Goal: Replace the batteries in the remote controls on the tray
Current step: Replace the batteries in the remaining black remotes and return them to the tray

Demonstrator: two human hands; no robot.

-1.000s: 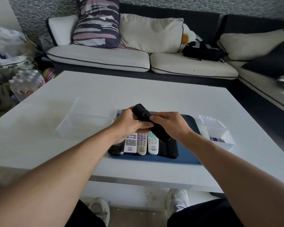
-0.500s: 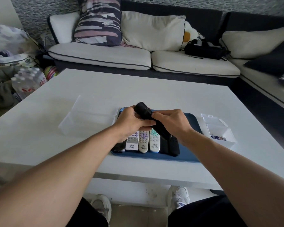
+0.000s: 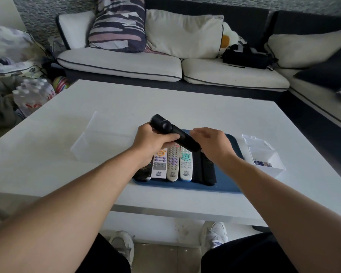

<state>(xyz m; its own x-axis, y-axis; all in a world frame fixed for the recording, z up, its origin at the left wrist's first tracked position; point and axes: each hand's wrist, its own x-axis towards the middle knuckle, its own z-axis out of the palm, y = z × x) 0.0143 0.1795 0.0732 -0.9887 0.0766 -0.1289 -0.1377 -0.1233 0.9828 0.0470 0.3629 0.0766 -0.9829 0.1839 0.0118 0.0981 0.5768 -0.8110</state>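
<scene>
Black remote point(image 3: 173, 134) sits in your left hand's point(image 3: 152, 140) grip, above the tray point(image 3: 227, 184). Your right hand point(image 3: 211, 143) covers its near end, hold hidden. Tilted this way, a loosened cover or cell could drop among the remotes below. Their labels are unreadable.

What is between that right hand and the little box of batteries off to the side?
Nothing visible. The right hand hovers over the blue tray, beside the black remote that the left hand grips. The small clear box with batteries sits open on the table, with only bare tray and tabletop between.
</scene>
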